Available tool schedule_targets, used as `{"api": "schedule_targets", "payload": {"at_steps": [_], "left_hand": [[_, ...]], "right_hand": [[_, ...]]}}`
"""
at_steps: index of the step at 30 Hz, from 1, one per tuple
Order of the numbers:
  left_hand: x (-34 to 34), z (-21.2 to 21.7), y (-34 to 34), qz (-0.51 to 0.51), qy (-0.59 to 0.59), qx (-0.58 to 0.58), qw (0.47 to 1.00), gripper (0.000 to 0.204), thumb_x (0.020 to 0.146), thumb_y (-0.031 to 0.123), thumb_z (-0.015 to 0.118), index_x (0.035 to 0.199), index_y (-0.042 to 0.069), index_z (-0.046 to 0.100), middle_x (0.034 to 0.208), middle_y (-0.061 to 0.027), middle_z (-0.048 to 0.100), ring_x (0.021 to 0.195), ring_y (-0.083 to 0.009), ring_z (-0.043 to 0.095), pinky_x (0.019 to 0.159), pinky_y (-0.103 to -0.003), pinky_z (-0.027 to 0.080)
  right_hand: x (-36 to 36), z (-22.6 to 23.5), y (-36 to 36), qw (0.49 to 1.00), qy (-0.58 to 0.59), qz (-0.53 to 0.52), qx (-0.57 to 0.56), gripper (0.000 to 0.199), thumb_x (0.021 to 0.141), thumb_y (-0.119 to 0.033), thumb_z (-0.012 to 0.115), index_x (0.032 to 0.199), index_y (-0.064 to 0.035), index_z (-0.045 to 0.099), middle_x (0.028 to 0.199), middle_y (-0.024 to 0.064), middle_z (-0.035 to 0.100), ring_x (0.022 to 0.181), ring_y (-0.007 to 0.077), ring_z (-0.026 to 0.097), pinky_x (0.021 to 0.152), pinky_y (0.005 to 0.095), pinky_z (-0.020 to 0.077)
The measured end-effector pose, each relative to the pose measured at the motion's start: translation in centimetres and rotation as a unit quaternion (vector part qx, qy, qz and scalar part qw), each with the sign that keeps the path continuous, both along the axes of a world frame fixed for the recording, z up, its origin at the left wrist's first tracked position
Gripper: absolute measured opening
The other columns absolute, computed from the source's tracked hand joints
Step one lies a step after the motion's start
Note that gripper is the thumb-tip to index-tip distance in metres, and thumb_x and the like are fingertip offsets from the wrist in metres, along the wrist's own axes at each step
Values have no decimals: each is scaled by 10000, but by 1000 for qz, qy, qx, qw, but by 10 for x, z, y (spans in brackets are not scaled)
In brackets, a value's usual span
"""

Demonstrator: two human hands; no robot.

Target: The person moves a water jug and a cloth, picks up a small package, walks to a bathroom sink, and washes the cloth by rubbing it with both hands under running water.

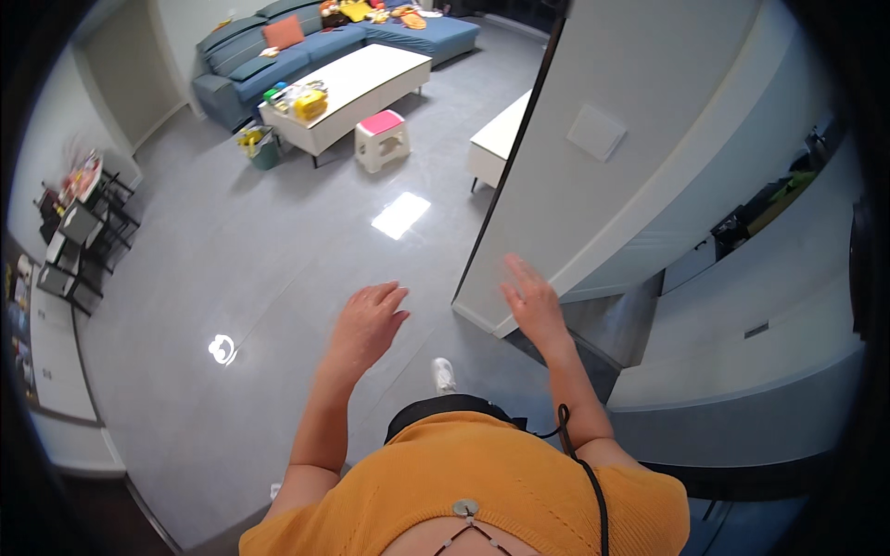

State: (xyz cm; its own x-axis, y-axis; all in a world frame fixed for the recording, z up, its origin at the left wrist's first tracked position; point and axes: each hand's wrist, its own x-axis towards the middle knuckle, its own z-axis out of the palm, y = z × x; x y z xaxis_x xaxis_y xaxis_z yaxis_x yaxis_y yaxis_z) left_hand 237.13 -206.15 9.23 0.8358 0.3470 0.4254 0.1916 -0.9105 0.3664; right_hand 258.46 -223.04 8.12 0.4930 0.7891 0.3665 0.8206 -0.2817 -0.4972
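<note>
My left hand (369,320) hangs palm down over the grey tiled floor (278,269), fingers loosely spread, holding nothing. My right hand (530,295) is raised near the bottom corner of a white wall (593,167), fingers apart and empty; whether it touches the wall I cannot tell. I wear an orange top (482,491), and one white shoe (445,374) shows below my hands.
A white coffee table (366,79) with a yellow box and small items stands ahead, a pink-topped white stool (383,139) beside it, a blue sofa (306,46) behind. A low white bench (496,139) meets the wall. Dark chairs (79,236) stand at the left.
</note>
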Motion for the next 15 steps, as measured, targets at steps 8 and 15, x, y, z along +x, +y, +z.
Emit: {"api": "schedule_targets", "payload": {"at_steps": [8,15], "left_hand": [[128,0,37,-120,-45,-44,991,266,767,145,615,1008,46,566,1042,-105,576,943,-272,538,840,-363,429],[197,-8,83,-125,-50,-34,990,231,788,155,595,1000,64,568,1050,-88,577,967,-253,537,871,-371,416]], "right_hand": [[114,56,34,958,-211,-182,64,552,774,-110,586,1264,-11,353,1331,181,331,1234,336,313,990,445,286],[163,47,66,918,-283,-262,92,505,830,-162,522,1289,-36,353,1373,148,300,1275,302,282,1011,486,205]]}}
